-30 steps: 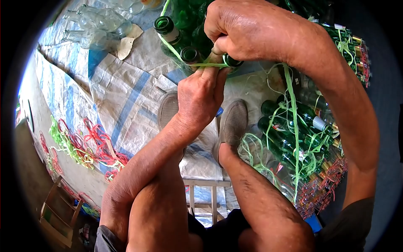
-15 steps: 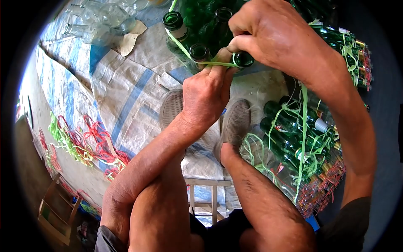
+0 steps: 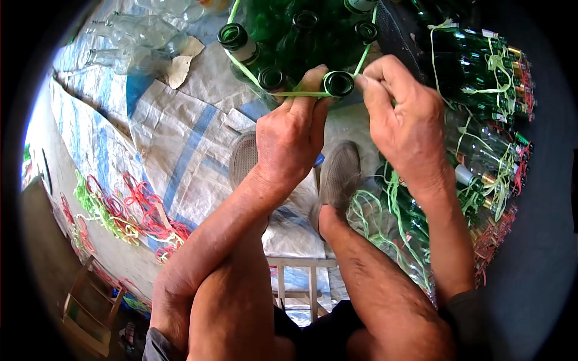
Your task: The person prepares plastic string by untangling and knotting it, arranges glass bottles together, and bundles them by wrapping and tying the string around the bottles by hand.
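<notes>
Several green glass bottles [image 3: 304, 45] stand upright in a bunch at the top centre, mouths facing up. A light green plastic strip [image 3: 299, 94] runs tautly around the outer necks. My left hand [image 3: 288, 132] is at the near side, its fingers closed on the strip between two front bottles; its fingertips are partly hidden among the necks. My right hand [image 3: 409, 117] is just right of the front right bottle [image 3: 338, 84], thumb and fingers pinched at the strip where it bends up the right side.
Bundles of strip-tied green bottles [image 3: 475, 72] lie along the right. Clear glass bottles [image 3: 141, 39] lie at upper left beside a torn brown scrap [image 3: 180, 63]. Red and green strips [image 3: 135, 210] lie at left on the white-and-blue sheet [image 3: 189, 138]. A wooden stool [image 3: 301, 262] is between my legs.
My right hand has moved down and right from above the bottles, uncovering the strip on the right side. My left hand keeps nearly the same place at the strip.
</notes>
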